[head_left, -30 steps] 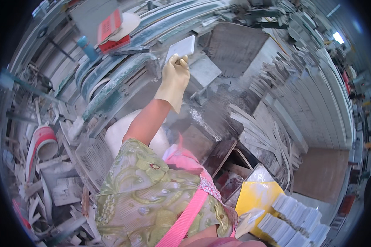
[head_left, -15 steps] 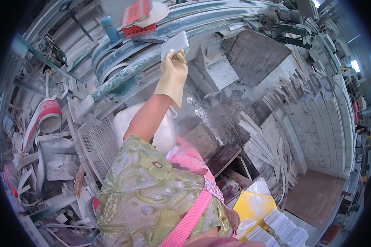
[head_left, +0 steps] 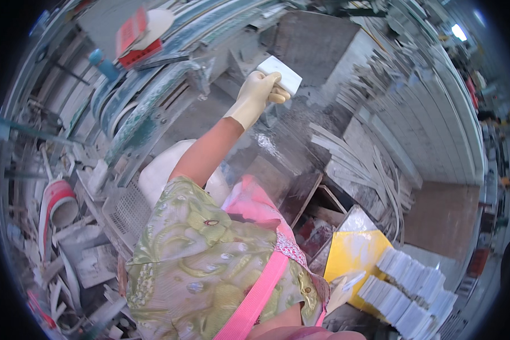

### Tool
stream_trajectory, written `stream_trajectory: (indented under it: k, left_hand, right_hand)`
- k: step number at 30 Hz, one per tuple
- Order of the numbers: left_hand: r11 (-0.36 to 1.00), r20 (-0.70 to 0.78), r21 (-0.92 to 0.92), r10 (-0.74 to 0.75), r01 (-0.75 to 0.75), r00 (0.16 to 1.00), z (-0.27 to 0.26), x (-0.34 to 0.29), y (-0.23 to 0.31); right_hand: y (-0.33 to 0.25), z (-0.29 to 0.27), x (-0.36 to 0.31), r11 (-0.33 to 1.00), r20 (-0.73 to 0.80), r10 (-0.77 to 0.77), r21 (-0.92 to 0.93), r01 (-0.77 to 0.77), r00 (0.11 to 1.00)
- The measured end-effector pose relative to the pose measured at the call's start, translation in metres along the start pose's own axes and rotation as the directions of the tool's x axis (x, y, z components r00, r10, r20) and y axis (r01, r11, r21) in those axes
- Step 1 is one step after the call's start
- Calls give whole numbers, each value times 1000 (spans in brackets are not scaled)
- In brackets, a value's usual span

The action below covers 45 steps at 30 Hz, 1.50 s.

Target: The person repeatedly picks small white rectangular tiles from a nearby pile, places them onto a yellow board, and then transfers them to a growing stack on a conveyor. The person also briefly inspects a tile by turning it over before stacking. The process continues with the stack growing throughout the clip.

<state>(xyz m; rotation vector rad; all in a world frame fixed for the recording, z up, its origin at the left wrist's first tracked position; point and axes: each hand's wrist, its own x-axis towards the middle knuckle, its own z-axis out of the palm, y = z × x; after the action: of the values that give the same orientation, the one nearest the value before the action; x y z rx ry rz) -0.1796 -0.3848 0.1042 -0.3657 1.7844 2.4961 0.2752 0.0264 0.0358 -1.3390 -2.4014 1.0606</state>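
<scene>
My left hand, in a cream rubber glove, is stretched out ahead of me. It grips a small white rectangular tile by its near edge, thumb on top and fingers curled beneath. Low on the right, my right hand, also gloved, is only partly visible beside a yellow board. A pale piece shows at its fingers, too blurred to name. Just right of it, stacked white tiles stand in rows.
Long pale slabs lean at the right, with loose thin strips before them. A machine with blue-green rails runs along the far left, bearing a red box and a blue bottle. Left are a plastic basket and stone scraps.
My left hand has swung right, away from the machine rails, carrying the tile, which now tilts the other way. The view has turned right, and more of my right hand and the stacked tiles shows.
</scene>
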Motion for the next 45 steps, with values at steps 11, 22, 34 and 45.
stream_trajectory:
  k: [11,22,34,45]
  left_hand:
    - [990,658,-20,-93,141,747,68,42,-47]
    - [628,902,-281,-85,726,423,103,50,-104]
    - [481,996,-4,-72,877,44,162,50,-145]
    - [783,776,613,-621,-101,-109,294,-51,-138]
  right_hand:
    - [27,19,0,995,-305,-32,80,59,952]
    - [-6,19,-12,978,-319,53,-174,-113,946]
    - [12,28,-8,985,-370,83,-111,-133,925]
    - [-19,20,-16,954,-314,259,-67,-293,914]
